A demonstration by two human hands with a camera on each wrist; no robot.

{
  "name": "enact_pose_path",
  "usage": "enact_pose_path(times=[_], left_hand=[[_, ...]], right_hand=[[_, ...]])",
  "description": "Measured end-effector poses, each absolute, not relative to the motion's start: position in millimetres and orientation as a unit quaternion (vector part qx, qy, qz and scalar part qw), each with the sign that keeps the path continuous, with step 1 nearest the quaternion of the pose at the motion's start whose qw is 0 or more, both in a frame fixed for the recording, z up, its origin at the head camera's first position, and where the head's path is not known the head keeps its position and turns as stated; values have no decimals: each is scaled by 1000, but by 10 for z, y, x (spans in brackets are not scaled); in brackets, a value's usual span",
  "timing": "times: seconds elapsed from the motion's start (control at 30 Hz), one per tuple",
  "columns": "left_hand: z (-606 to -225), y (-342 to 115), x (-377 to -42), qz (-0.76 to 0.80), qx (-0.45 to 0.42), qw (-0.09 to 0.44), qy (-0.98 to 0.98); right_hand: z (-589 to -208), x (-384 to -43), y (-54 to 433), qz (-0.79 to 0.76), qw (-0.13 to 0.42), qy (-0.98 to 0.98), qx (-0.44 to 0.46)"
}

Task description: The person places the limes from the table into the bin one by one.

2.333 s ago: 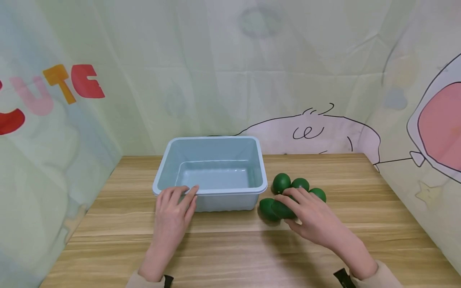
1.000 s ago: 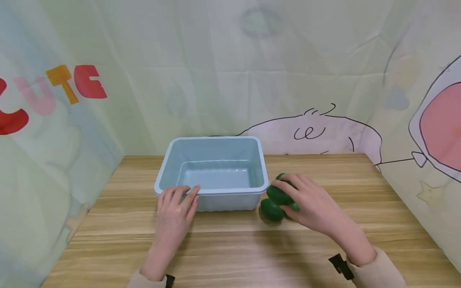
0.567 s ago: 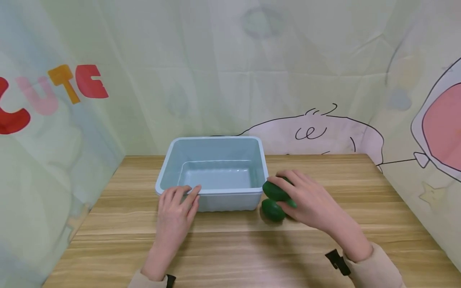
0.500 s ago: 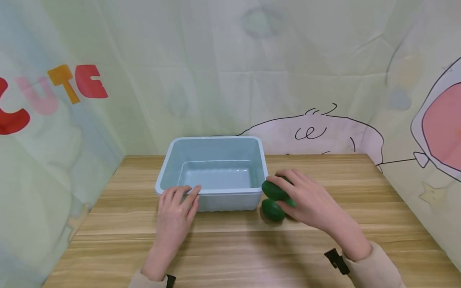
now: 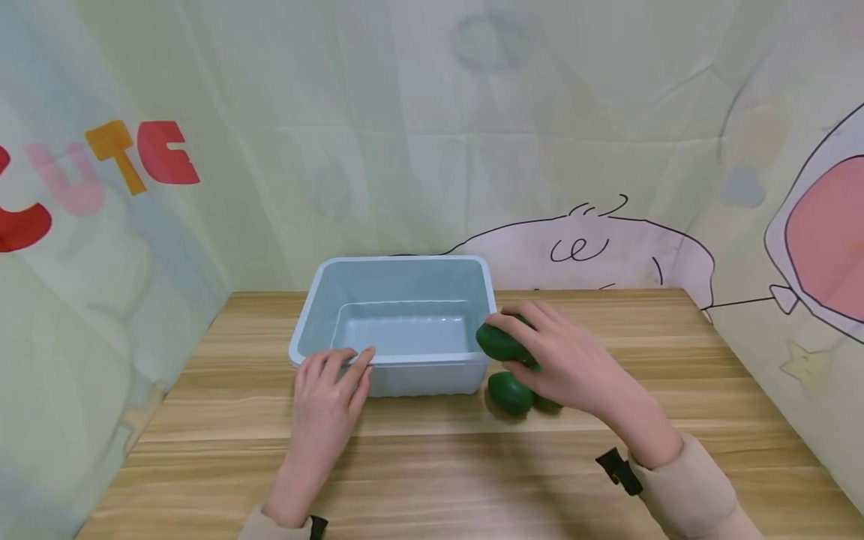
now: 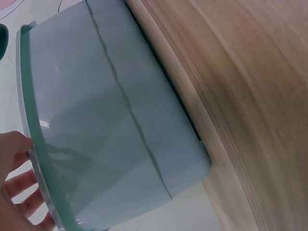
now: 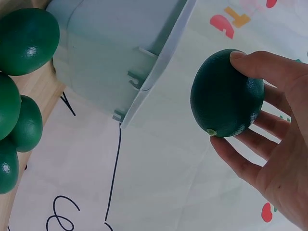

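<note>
My right hand (image 5: 570, 364) holds a dark green egg-shaped fruit (image 5: 498, 343) between thumb and fingers. In the right wrist view the held fruit (image 7: 224, 98) shows a small pale stem end, and it hangs above the level of the rim. The head view puts it in line with the right front corner of a light blue plastic basin (image 5: 425, 379). Fingers of my left hand (image 5: 328, 401) hook over the basin's front rim, with the thumb against the outside in the left wrist view. No fruit shows inside the basin.
Several more green fruits (image 7: 29, 41) lie bunched on the wooden table (image 5: 418, 472), right beside the basin. In the head view my right hand hides most of them; one fruit (image 5: 511, 393) shows in front. A printed cloth (image 5: 378, 150) hangs behind the table.
My right hand has taken one fruit out of the bunch, lifted it and carried it left to the basin's rim. My left hand stays on the front rim and the basin has not moved.
</note>
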State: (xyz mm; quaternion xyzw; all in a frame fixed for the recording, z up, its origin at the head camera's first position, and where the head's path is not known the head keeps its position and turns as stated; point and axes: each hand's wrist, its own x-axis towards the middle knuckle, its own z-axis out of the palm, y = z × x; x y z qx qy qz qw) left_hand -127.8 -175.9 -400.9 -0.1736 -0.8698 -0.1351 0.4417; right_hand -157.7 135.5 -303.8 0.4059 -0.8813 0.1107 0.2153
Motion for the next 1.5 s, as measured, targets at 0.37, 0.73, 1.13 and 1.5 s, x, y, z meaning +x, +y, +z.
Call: enact_pose_path(times=[0.37, 0.73, 1.13, 1.5], left_hand=[[-4002, -1770, -1280, -137, -173, 440, -870], [-4016, -1762, -1284, -139, -173, 445, -868], [-4011, -1756, -1284, -139, -171, 447, -867], [-4013, -1755, -1278, -141, -171, 445, -868]], right_hand=[[-2983, -1708, 1268, 145, 196, -881, 406], [-2911, -1822, 1158, 149, 201, -868, 429], [-2856, -1937, 1075, 149, 205, -862, 439], [-2884, -2059, 1030, 143, 193, -866, 439]])
